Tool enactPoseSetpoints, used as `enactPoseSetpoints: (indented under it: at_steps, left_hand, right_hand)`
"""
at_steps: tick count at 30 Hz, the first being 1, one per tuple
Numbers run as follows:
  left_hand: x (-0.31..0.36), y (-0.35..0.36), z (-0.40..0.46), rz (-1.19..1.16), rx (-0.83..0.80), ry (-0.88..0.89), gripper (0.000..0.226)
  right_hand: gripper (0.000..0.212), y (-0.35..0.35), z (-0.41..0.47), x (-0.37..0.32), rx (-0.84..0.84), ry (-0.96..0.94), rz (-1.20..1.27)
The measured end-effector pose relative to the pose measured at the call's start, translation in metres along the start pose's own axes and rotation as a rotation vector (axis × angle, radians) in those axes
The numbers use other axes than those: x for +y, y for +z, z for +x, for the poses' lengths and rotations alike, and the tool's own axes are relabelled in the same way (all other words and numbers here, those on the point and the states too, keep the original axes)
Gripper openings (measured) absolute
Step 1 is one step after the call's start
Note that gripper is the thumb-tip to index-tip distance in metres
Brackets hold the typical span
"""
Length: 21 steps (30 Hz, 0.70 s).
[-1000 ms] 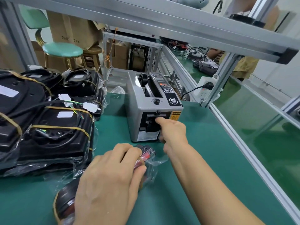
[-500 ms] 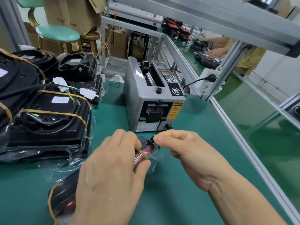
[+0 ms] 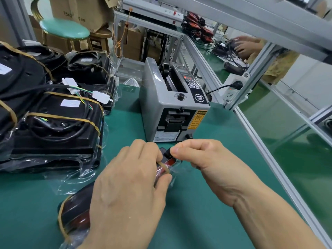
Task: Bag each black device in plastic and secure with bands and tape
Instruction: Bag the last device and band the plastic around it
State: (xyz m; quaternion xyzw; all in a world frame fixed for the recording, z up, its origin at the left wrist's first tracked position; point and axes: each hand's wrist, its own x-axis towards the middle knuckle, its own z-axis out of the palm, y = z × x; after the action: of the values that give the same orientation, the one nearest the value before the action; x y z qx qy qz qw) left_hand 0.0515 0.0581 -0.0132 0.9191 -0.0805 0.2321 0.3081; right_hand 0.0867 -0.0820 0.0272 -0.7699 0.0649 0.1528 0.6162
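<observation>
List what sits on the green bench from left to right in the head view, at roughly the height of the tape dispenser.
Stack of bagged black devices → white wire connectors → grey tape dispenser → white power strip on the aluminium frame post.

A green mat covers the desk (image 3: pixel 206 212), edged on the right by an aluminium rail (image 3: pixel 280 169). An aluminium frame beam (image 3: pixel 233 20) crosses overhead, held by a slanted post (image 3: pixel 251 74) that carries a white power strip (image 3: pixel 233 88). Behind the desk stand a stool with a green padded seat (image 3: pixel 64 29), a wooden stool (image 3: pixel 100 35) and stacked cardboard boxes (image 3: pixel 80 13). A second green-topped bench (image 3: pixel 212 58) runs away to the right. The far right wall (image 3: pixel 309 72) is pale and evenly lit.
</observation>
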Motion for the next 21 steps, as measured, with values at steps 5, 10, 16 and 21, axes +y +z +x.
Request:
enactPoseSetpoints:
  at_steps: [5,10,16,21]
  left_hand:
    - [0.0001,-0.0007,-0.0022,0.011,0.027,0.006,0.036]
    - [0.0004,0.0,-0.0027,0.01,0.024,0.003,0.036]
    - [0.001,-0.0015,-0.0024,0.02,-0.039,-0.017,0.038]
    - [0.0015,-0.0001,-0.003,0.017,-0.034,-0.003,0.034]
  right_hand:
    - [0.014,0.0004,0.0008,-0.0008,-0.001,0.05,-0.008]
    - [0.013,-0.0019,0.0019,-0.001,-0.016,0.056,-0.021]
    - [0.019,0.0008,0.0028,0.0004,0.009,-0.054,-0.074]
    - [0.027,0.0032,0.0019,0.0016,0.05,-0.112,-0.137]
